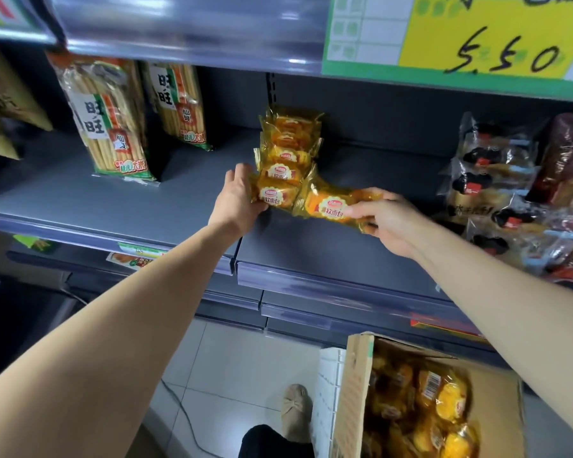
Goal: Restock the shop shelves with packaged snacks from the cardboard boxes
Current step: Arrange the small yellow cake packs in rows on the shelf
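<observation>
Here, left hand steadying bread row, right hand gripping packet — bare shelf beside.

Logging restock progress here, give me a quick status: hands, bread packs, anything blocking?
Left hand steadies the row of yellow bread packs. Right hand grips another bread pack beside it. Shelf ahead unobstructed; cardboard box below holds more.

Grey shelf, partly stocked.
A row of yellow bread packets runs from mid-shelf to the back; two rice-cracker bags stand toward the left end, dark-labelled bread bags piled at the right end.
</observation>
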The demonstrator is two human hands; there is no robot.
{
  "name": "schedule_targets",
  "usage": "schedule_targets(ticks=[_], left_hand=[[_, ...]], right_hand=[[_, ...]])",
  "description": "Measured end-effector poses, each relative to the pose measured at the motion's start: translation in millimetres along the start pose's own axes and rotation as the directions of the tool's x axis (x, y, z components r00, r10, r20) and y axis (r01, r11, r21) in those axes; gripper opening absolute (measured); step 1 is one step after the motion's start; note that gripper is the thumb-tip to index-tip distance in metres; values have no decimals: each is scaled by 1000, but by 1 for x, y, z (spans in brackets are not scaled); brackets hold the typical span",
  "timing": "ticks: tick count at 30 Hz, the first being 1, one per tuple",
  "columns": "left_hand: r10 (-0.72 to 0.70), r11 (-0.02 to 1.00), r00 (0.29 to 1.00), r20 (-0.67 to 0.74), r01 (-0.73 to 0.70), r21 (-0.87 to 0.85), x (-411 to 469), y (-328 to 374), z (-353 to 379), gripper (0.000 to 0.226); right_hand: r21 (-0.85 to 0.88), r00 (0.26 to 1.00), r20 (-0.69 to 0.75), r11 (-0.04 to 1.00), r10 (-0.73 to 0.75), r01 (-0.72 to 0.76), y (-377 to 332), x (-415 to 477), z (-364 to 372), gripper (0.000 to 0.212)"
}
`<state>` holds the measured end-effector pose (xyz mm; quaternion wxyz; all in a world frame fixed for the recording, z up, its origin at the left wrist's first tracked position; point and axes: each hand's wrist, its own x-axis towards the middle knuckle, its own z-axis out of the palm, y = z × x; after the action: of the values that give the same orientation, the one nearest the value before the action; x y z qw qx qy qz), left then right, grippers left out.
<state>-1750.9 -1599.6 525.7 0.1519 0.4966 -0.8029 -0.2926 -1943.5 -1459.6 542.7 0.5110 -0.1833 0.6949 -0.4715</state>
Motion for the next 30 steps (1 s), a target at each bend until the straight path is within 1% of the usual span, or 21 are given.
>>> schedule_targets(ticks=[4,5,7,9,12,15,18,22,23,25,28,30], left_hand=[[-20,998,999,40,22,-65,-3,-6,-5,74],[-25,997,998,49,28,-69,-5,-8,-7,75],[-29,997,998,48,32,-66,-8,-14,-11,70],[-43,996,998,38,46,-73,-11,-19,-14,65],[-97,991,994,47,101,-86,-17,-22,-21,62],[-105,993,994,34,107,-53,-23,-24,-26,57],[-91,995,996,8,91,-37,-29,-24,-28,54],[-83,994,996,-24,81,-74,-37,-13,-30,52],[-84,993,996,-38,80,-87,-40,-9,-30,52],[-71,994,994,-87,64,-83,-47,2,-30,50],[8,998,984,-178,-17,-54,-59,26,-25,44],[57,996,980,-192,-68,-50,-67,46,-16,40]], right_hand=[[-161,995,96,987,-11,27,4,2,19,31],[-182,994,110,983,-17,37,5,3,24,31],[-230,992,121,971,-42,69,8,4,36,31],[-267,993,85,959,-79,99,13,8,51,38],[-300,991,-27,947,-128,114,20,13,75,42],[-371,973,-127,919,-195,135,21,14,91,45],[-421,965,-149,896,-218,137,19,13,94,52],[-372,978,-131,922,-165,105,21,3,86,71],[-364,976,-136,925,-168,108,21,-2,82,71],[-369,969,-151,920,-197,130,21,-13,73,63],[-373,949,-188,912,-254,170,19,-32,53,47],[-390,934,-202,899,-294,199,19,-46,37,32]])
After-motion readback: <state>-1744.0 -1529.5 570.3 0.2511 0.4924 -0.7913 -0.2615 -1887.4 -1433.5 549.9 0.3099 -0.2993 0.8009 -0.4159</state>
